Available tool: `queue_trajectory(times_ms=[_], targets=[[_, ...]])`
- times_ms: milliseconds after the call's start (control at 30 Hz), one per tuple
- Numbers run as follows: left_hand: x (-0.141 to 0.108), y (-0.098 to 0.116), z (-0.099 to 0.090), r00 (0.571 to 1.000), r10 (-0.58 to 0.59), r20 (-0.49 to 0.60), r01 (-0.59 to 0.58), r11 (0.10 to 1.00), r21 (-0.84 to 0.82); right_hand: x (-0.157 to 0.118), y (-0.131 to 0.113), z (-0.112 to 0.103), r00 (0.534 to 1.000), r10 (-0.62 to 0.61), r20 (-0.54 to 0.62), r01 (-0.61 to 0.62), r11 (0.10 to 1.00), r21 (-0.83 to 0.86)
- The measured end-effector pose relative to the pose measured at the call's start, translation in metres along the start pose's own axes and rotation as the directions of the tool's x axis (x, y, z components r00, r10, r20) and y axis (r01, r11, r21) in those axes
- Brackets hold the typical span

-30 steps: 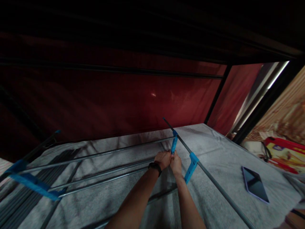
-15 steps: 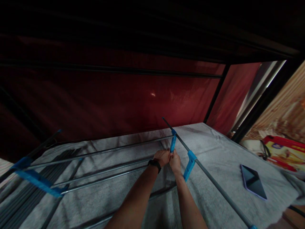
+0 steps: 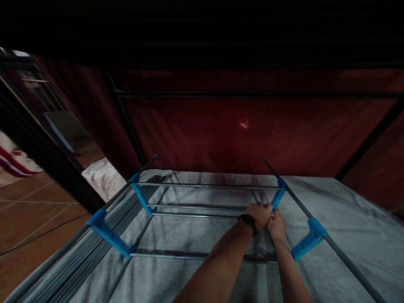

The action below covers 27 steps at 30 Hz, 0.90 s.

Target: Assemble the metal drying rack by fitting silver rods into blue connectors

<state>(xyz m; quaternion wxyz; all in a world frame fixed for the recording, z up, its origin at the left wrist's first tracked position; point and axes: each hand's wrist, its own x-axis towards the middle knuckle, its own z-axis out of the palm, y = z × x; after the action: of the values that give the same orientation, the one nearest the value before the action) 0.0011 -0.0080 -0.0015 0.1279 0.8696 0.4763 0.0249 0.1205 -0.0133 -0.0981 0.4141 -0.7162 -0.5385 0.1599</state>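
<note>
A frame of grey metal tubes joined by blue plastic connectors lies across the grey cloth. My left hand [image 3: 260,214], with a black wristband, is closed at the lower end of the far right blue connector [image 3: 278,196], where a horizontal tube [image 3: 202,216] meets it. Against it, my right hand [image 3: 277,226] is closed on the same connector's lower end. The fingers hide the joint itself. Nearer to me on the right is another blue connector [image 3: 311,239] on the long side tube [image 3: 350,267]. Two blue connectors hold the left side, the nearer one [image 3: 109,233] larger in view.
Loose grey tubes [image 3: 91,248] lie side by side on the cloth [image 3: 176,235] at the left. Black bed-frame posts [image 3: 47,147] and a dark structure overhead surround the space. A red curtain [image 3: 195,134] hangs behind. Tiled floor [image 3: 34,210] and a cable show left.
The view has turned left, so the frame's left side shows more fully and the phone at the right is out of view. Both hands stay at the same connector.
</note>
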Motion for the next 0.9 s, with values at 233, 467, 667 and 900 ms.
queue_trajectory(times_ms=[233, 467, 667, 900], targets=[[0.006, -0.007, -0.001, 0.999, 0.041, 0.002, -0.041, 0.999, -0.028, 0.003, 0.010, -0.001, 1.000, -0.008, 0.029, 0.009, 0.999, -0.032], [0.002, -0.007, -0.007, 0.999, 0.041, -0.014, -0.042, 0.998, -0.041, -0.003, -0.003, -0.004, 1.000, -0.028, -0.006, 0.028, 0.999, 0.020], [0.004, -0.012, -0.011, 0.997, 0.070, -0.020, -0.070, 0.997, -0.040, -0.003, -0.010, -0.002, 0.999, -0.023, -0.047, 0.027, 0.997, 0.066], [0.000, -0.006, -0.013, 0.999, 0.033, -0.010, -0.033, 0.999, -0.020, -0.005, -0.012, -0.001, 0.996, -0.049, -0.073, 0.056, 0.993, 0.104]])
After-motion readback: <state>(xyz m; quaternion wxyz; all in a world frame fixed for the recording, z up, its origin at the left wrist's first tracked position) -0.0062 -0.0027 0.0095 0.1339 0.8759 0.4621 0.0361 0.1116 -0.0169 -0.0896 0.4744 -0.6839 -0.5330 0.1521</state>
